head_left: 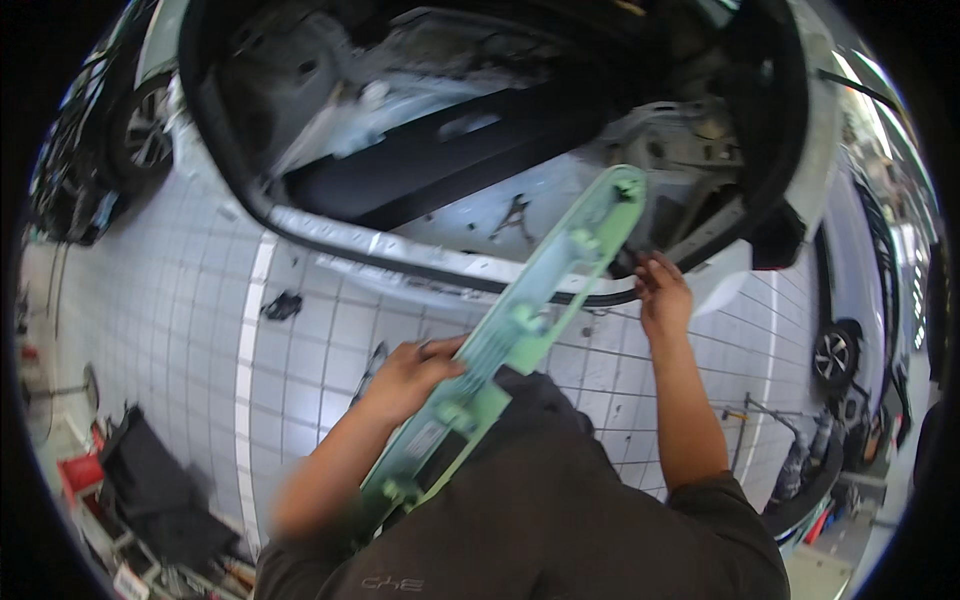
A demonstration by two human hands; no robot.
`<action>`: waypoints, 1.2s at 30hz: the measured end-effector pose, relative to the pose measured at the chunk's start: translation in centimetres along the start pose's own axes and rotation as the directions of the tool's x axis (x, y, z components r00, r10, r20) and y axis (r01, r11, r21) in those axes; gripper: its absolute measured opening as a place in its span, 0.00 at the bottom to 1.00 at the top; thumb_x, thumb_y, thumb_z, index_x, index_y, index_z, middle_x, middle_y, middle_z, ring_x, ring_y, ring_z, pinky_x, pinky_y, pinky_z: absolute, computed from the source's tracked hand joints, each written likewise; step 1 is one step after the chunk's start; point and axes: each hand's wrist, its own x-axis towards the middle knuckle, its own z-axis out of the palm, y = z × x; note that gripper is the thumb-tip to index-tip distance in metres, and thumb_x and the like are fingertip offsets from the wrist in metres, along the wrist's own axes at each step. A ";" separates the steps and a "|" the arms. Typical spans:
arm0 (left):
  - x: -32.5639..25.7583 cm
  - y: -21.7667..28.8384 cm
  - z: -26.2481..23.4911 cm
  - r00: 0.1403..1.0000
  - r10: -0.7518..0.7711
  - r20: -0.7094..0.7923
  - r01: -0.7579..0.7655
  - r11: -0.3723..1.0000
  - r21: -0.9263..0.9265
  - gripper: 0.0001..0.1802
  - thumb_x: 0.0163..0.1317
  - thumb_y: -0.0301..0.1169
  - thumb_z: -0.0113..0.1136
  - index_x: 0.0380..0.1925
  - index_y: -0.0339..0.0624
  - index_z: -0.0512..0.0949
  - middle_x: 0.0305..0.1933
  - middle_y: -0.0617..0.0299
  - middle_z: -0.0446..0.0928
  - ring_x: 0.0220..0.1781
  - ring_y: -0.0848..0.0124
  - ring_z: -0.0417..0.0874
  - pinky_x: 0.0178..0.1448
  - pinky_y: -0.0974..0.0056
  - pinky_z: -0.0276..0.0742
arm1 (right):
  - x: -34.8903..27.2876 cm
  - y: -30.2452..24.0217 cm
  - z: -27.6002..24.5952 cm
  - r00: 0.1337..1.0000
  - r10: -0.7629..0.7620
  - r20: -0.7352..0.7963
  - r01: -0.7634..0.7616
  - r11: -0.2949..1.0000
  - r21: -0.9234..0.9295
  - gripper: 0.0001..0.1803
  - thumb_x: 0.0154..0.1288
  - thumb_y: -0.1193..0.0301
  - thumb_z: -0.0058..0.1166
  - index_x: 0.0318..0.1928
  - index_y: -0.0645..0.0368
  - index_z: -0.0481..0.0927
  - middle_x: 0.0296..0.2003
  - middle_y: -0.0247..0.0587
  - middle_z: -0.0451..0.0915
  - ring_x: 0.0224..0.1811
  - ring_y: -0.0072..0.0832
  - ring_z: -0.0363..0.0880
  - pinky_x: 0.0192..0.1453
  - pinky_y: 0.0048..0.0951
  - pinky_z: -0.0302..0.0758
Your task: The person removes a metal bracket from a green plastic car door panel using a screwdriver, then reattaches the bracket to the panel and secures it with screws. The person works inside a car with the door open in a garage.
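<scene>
A long pale-green plastic trim panel (525, 300) slants across the middle, its ribbed inner side with clips and bosses turned up. My left hand (410, 378) grips its left edge, thumb lying on top. The panel's near end rests close to my body, and its far end reaches over the rim of a car's open rear hatch opening. My right hand (662, 290) is at that rim, right of the panel, fingers bent together at a small dark piece by the black rubber seal (440, 272). What the fingertips pinch is hard to make out.
Inside the stripped cargo area lies a long black cover (450, 155) beside bare metal. A small dark object (283, 305) is on the tiled floor (320, 370). Other cars stand left and right. At lower left is a cart with a black sheet (150, 490) and a red container (80, 475).
</scene>
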 end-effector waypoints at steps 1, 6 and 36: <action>-0.6 0.3 0.2 1.000 -0.006 -0.010 0.005 0.999 -0.044 0.26 0.60 0.26 0.59 0.60 0.30 0.77 0.51 0.54 0.83 0.50 0.70 0.81 0.61 0.68 0.73 | 0.1 -0.9 0.4 1.000 -0.022 0.010 0.022 1.000 0.009 0.22 0.69 0.74 0.57 0.62 0.65 0.72 0.48 0.48 0.83 0.39 0.30 0.80 0.42 0.29 0.76; -3.0 -0.5 -0.3 0.996 -0.094 -0.002 0.092 0.985 -0.147 0.27 0.60 0.22 0.57 0.61 0.27 0.75 0.51 0.53 0.83 0.51 0.70 0.81 0.60 0.67 0.73 | -0.1 -4.1 2.8 0.989 -0.130 0.067 0.133 0.990 -0.047 0.25 0.75 0.66 0.53 0.65 0.67 0.68 0.46 0.49 0.83 0.32 0.26 0.79 0.33 0.24 0.75; -7.4 -1.7 1.5 0.998 0.052 0.043 -0.047 0.994 -0.099 0.28 0.55 0.17 0.55 0.59 0.28 0.76 0.53 0.51 0.82 0.54 0.66 0.81 0.61 0.65 0.73 | -3.7 -6.7 4.9 0.847 -0.432 0.309 0.531 0.650 -0.544 0.10 0.67 0.72 0.61 0.46 0.62 0.86 0.40 0.39 0.80 0.38 0.25 0.78 0.45 0.24 0.75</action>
